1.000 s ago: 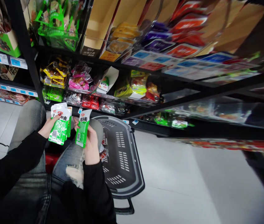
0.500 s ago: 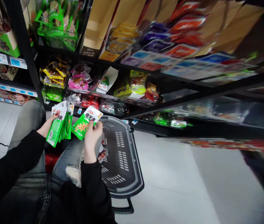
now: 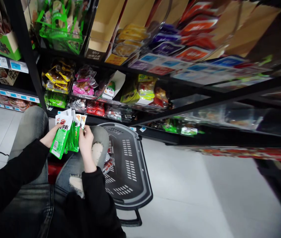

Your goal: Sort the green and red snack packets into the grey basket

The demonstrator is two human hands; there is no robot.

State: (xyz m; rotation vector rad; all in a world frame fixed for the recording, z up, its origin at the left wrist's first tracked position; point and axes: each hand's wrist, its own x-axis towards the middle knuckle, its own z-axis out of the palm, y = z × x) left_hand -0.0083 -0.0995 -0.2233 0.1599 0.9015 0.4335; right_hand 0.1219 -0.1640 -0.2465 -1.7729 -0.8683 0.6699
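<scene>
A fanned bunch of green-and-white snack packets (image 3: 61, 140) is in my left hand (image 3: 50, 135), its thumb with a red nail pressed on the front packet. My right hand (image 3: 86, 140) is at the right side of the bunch, fingers closed on the edge of a snack packet (image 3: 82, 121) there. That packet overlaps the others, and most of it is hidden behind them and my fingers. The bunch is held above my lap, between my knees.
A dark grey shopping basket (image 3: 120, 158) with a handle stands right of my leg, holding a few packets (image 3: 108, 164). Ahead, black shelves carry clear bins of snacks, among them yellow packets (image 3: 59, 76), pink packets (image 3: 83, 84) and an open white box (image 3: 117, 84).
My right hand has moved left with its packet, from above the basket's edge to the bunch in my left hand. The left hand has hardly moved.
</scene>
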